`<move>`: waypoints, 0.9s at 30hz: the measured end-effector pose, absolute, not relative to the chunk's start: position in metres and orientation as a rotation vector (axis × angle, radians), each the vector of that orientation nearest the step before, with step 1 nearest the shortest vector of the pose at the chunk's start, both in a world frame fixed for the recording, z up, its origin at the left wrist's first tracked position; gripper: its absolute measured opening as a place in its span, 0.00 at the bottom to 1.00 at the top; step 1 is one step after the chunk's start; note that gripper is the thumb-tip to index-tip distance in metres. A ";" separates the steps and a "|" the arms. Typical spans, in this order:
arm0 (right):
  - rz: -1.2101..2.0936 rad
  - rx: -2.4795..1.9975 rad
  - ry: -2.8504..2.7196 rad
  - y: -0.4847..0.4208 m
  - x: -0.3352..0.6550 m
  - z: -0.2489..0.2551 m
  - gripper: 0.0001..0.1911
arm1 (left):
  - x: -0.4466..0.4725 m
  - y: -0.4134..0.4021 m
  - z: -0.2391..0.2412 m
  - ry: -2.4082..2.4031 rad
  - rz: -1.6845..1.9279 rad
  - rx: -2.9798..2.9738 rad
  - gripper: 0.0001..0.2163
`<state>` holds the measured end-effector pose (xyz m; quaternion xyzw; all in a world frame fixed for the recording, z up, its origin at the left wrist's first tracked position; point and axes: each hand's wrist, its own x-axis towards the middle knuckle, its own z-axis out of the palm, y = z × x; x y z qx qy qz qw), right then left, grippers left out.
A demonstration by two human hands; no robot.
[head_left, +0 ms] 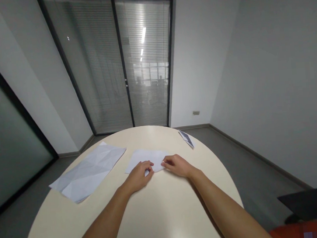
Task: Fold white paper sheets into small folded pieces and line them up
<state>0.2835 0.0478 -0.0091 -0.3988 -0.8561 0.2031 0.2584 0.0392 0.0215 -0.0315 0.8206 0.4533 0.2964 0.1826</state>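
A white sheet of paper [147, 155] lies flat on the round table, in front of me. At its near edge my left hand [139, 175] is closed, thumb and forefinger curled together on the paper. My right hand [177, 165] pinches the sheet near its right corner, with the other fingers folded in. Parts of the near edge are hidden under both hands.
Creased larger sheets [89, 171] lie on the left side of the cream table [161, 215]. A folded paper piece with dark printing [187, 139] rests near the far right edge. A black and red chair [312, 203] stands at lower right.
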 end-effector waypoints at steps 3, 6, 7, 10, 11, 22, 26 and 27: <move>0.608 -1.072 -2.276 0.051 0.284 -0.013 0.18 | 0.040 0.021 -0.031 1.270 0.864 2.344 0.07; 0.636 -1.081 -2.238 0.054 0.284 -0.017 0.18 | 0.040 0.020 -0.028 1.273 0.865 2.343 0.07; 0.641 -1.076 -2.226 0.054 0.284 -0.018 0.18 | 0.040 0.020 -0.027 1.276 0.864 2.341 0.08; 0.657 -1.029 -2.203 0.056 0.284 -0.021 0.17 | 0.040 0.021 -0.028 1.282 0.885 2.347 0.07; 0.655 -1.015 -2.200 0.056 0.283 -0.021 0.17 | 0.040 0.021 -0.029 1.283 0.898 2.350 0.07; 0.536 -1.127 -2.135 0.060 0.280 -0.030 0.17 | 0.039 0.025 -0.038 1.282 0.929 2.357 0.06; 0.520 -1.150 -2.130 0.063 0.281 -0.033 0.16 | 0.039 0.027 -0.042 1.304 0.941 2.367 0.06; 0.514 -1.158 -2.129 0.063 0.281 -0.033 0.16 | 0.039 0.027 -0.042 1.314 0.944 2.369 0.06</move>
